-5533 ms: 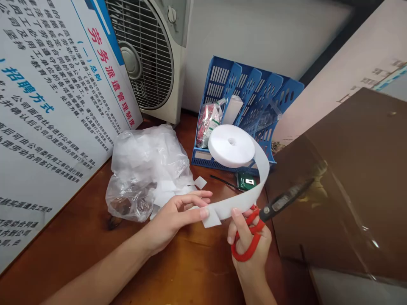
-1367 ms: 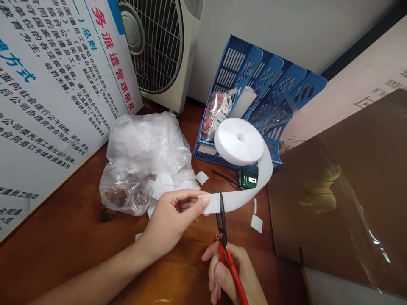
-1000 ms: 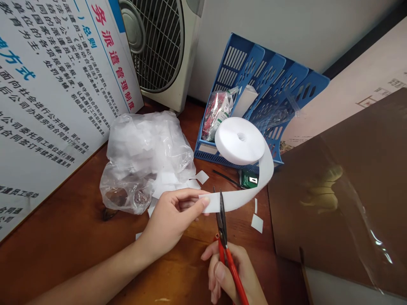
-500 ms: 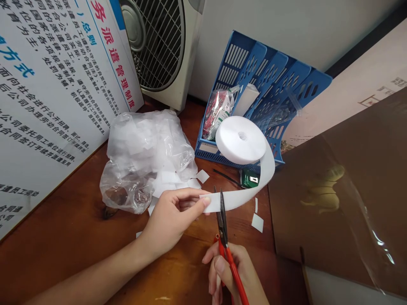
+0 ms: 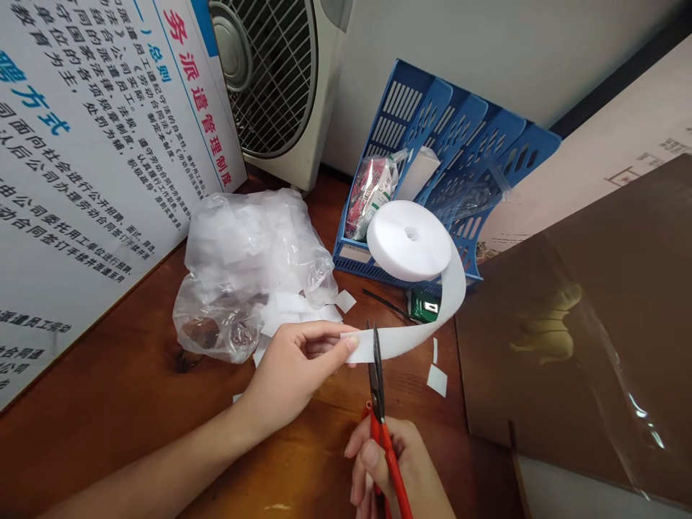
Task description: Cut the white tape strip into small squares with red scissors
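Between thumb and fingers, my left hand [image 5: 297, 367] pinches the free end of a white tape strip [image 5: 403, 342], which looks like hook-and-loop tape. The strip curves back up on the right to its white roll [image 5: 409, 241], resting at the front of the blue file rack. My right hand [image 5: 392, 458] grips red-handled scissors [image 5: 377, 386]. Their dark blades straddle the strip a little to the right of my left thumb. Cut white pieces [image 5: 292, 303] lie behind my left hand, and another small white square [image 5: 437, 380] is on the table at the right.
A clear plastic bag [image 5: 254, 252] of white pieces sits at the left. The blue file rack [image 5: 470, 137] stands behind the roll, with a green tape measure [image 5: 424, 305] before it. A fan [image 5: 275, 79], a printed board [image 5: 97, 158] and a brown panel [image 5: 584, 324] border the wooden table [image 5: 135, 440].
The scissor blades appear slightly closer together across the strip. The view has shifted a little; my left hand keeps the same hold on the tape.
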Motion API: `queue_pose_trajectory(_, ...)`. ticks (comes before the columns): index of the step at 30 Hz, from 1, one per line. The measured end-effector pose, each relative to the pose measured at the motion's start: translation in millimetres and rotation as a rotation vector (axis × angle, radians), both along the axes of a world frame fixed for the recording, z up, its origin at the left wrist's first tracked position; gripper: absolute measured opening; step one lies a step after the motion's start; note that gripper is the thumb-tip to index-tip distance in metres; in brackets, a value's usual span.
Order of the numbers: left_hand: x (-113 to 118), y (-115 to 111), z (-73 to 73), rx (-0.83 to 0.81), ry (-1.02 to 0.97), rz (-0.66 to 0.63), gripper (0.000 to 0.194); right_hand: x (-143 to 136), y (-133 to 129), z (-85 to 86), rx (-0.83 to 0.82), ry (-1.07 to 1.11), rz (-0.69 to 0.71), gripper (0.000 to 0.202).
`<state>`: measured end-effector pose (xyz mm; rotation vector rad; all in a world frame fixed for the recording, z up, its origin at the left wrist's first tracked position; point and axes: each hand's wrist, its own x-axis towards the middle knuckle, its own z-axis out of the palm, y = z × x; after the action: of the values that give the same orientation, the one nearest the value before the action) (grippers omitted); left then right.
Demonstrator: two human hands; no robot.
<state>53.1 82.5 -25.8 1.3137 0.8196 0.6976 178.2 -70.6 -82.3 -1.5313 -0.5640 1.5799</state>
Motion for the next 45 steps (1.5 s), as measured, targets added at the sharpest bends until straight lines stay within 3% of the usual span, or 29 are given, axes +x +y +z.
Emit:
queue_pose_trajectory(25, 1, 1, -4.8, -0.055, 0.012, -0.012, 0.02, -5, 6, -7.3, -0.043, 0.123, -0.029, 0.066)
queue_pose_trajectory(29, -6, 1, 1.0, 0.162, 0.119, -0.021, 0.02, -3, 1, -20.4, 0.039, 0.077, -0.147, 0.064)
queue_pose_trajectory(35, -40, 8, 9.4, 0.581, 0.577, -0.117, 0.015, -3, -13, -29.4, 0.242, 0.104, -0.377, 0.055)
queue_pose_trajectory(39, -54, 21, 9.1, 0.736, 0.743, -0.068, 0.013, 0, -15, -34.8, 0.271, 0.079, -0.316, 0.054)
queue_pose_trajectory(45, -56, 30, 9.0, 1.007, 0.71, 0.055, 0.015, 2, -13, -41.7, 0.303, 0.072, -0.306, 0.055)
